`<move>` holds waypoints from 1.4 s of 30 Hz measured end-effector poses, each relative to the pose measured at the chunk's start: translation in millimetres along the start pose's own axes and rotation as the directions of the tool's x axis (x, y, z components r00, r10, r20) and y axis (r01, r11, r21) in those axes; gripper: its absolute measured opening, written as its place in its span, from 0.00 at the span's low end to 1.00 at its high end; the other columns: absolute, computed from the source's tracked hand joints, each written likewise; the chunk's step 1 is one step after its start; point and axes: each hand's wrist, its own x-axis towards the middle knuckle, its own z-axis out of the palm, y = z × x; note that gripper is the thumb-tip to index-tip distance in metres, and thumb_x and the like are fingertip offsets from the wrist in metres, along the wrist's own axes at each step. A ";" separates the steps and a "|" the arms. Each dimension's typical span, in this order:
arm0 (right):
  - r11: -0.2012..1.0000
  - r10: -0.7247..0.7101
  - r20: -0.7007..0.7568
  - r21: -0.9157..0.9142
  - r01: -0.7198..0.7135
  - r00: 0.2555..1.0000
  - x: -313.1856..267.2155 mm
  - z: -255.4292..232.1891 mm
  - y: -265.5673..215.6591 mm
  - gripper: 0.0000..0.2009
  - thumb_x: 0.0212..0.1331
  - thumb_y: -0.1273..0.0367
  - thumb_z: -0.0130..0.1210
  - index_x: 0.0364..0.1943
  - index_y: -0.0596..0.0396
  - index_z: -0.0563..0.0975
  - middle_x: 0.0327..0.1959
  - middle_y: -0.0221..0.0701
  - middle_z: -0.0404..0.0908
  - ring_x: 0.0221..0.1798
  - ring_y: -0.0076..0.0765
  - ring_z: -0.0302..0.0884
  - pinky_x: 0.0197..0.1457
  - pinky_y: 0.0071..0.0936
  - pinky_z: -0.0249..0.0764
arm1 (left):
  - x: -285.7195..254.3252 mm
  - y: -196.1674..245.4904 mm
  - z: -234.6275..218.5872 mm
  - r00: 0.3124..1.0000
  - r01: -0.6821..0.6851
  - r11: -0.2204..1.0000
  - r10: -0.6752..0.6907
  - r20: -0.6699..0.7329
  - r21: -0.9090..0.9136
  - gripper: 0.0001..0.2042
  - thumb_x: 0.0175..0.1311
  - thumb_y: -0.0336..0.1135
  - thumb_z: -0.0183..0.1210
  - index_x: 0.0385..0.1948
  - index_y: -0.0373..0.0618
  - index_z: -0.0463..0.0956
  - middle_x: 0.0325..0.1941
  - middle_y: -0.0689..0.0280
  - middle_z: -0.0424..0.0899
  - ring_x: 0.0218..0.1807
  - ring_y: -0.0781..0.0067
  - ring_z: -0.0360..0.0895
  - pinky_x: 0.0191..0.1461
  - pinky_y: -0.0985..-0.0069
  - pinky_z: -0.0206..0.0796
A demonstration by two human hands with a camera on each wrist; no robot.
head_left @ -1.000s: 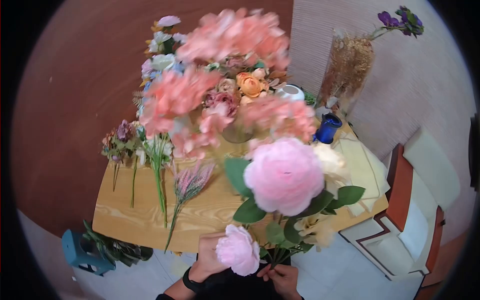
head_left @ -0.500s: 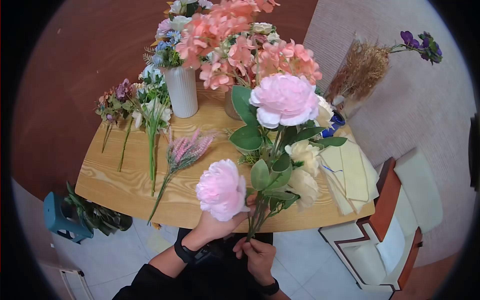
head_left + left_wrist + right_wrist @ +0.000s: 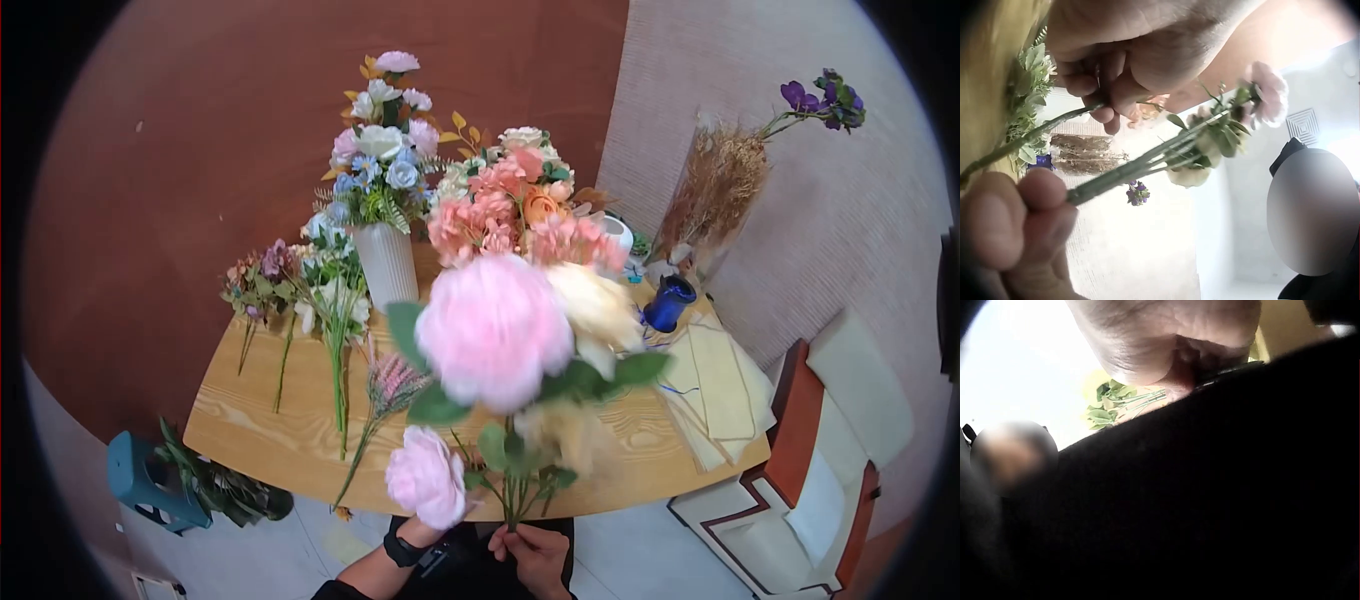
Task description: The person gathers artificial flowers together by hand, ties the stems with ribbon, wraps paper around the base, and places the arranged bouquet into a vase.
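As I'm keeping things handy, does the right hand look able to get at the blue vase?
Probably not: the right hand pinches the bouquet stems, and the blue vase is across the table, beyond the blooms.

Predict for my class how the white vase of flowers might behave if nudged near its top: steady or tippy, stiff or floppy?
The white vase seems apt to tip, being tall and slim with its flowers rising high above the rim. Its wall is probably stiff, as it stands straight without sagging.
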 end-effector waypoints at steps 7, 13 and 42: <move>0.997 0.063 -0.016 0.035 -0.062 0.998 1.0 2.4 -2.0 0.05 0.56 0.81 0.49 0.30 0.71 0.76 0.24 0.36 0.78 0.24 0.24 0.73 0.28 0.18 0.71 | -3.9 55.4 -7.2 0.984 0.124 0.825 -0.030 0.177 -0.551 0.05 0.60 0.31 0.57 0.34 0.42 0.77 0.36 0.71 0.78 0.35 0.83 0.70 0.37 0.82 0.63; 0.998 0.050 -0.009 0.048 -0.050 0.999 2.2 2.7 0.3 0.06 0.58 0.78 0.48 0.27 0.68 0.76 0.22 0.32 0.77 0.23 0.22 0.72 0.27 0.17 0.69 | 4.5 66.0 -21.8 0.729 0.621 0.581 -0.180 0.660 -0.527 0.20 0.65 0.33 0.49 0.58 0.43 0.61 0.49 0.61 0.76 0.44 0.74 0.75 0.37 0.77 0.72; 0.999 0.010 0.010 0.038 -0.010 1.000 23.8 20.4 10.1 0.07 0.60 0.79 0.47 0.31 0.70 0.75 0.26 0.38 0.79 0.26 0.29 0.76 0.32 0.22 0.75 | 8.5 57.4 -20.4 0.927 0.234 0.655 0.073 0.368 -0.718 0.12 0.66 0.27 0.45 0.47 0.30 0.67 0.42 0.53 0.79 0.33 0.74 0.81 0.10 0.88 0.60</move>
